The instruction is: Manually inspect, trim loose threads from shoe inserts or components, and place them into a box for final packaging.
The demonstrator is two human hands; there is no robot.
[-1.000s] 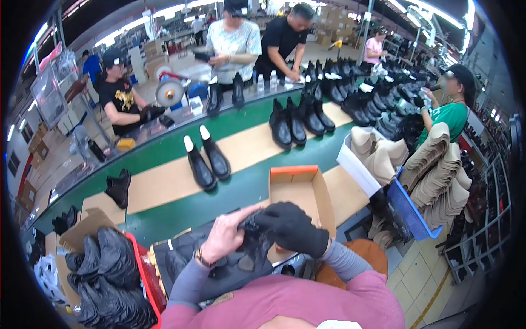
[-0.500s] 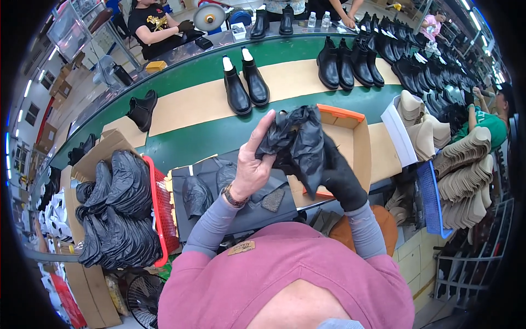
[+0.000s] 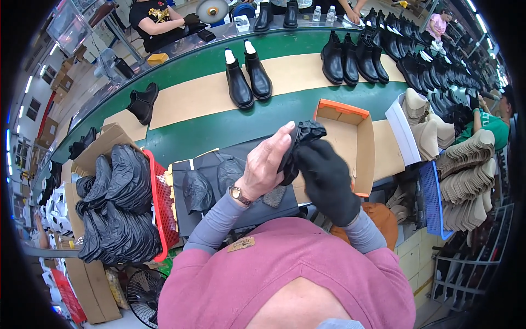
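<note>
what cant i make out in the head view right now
1. Underside of the crumpled black plastic: head view, hidden by its upper folds and the gloved right hand.
2. Time on the wristwatch: head view, dial too small.
3. Head of the black-shirted co-worker: head view, cut off by the top edge.

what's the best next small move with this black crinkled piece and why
Probably ease the hands slightly apart to loosen the folds: the black crinkled piece looks bunched between the bare left hand and the gloved right hand, which hide much of it. Holding it above the dark sheet seems to leave room for that.
</note>
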